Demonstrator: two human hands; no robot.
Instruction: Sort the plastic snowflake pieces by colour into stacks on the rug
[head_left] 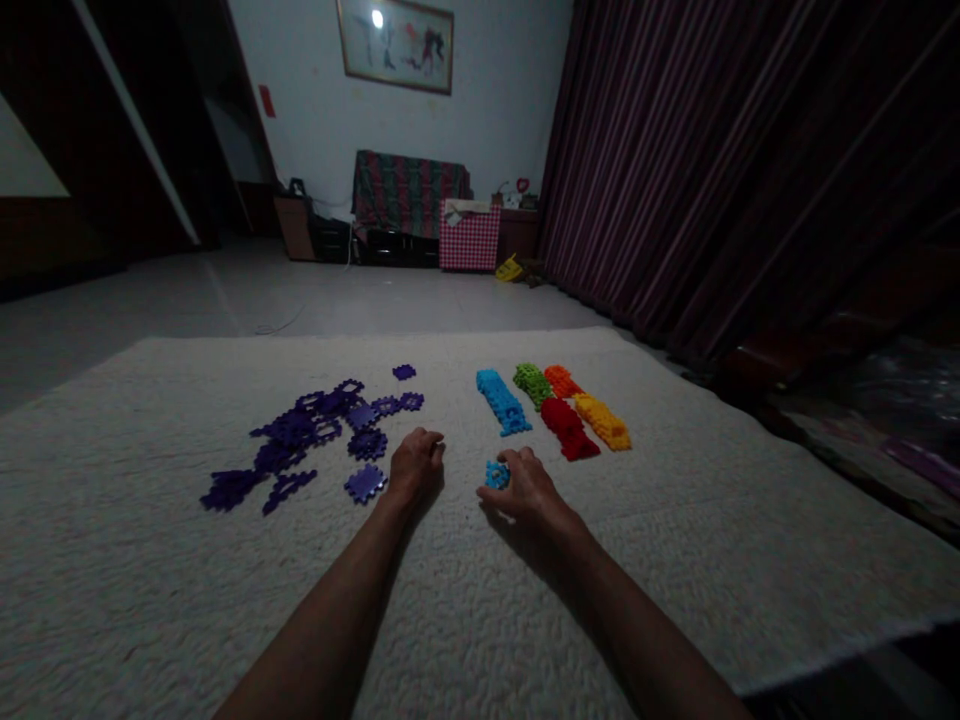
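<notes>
My right hand pinches a blue gear-edged plastic building piece between thumb and fingers, just above the quilted mat. Beyond it lies a row of blue pieces standing close together. My left hand rests on the mat with its fingers curled, and nothing shows in them. Left of that hand, loose purple gear-edged pieces are spread in a heap. One flat purple piece lies nearest to my left wrist.
Right of the blue row sit stacked green pieces, orange pieces, red pieces and yellow pieces. The pale mat covers the surface. Purple curtains hang at the right. A red-checked cloth is by the far wall.
</notes>
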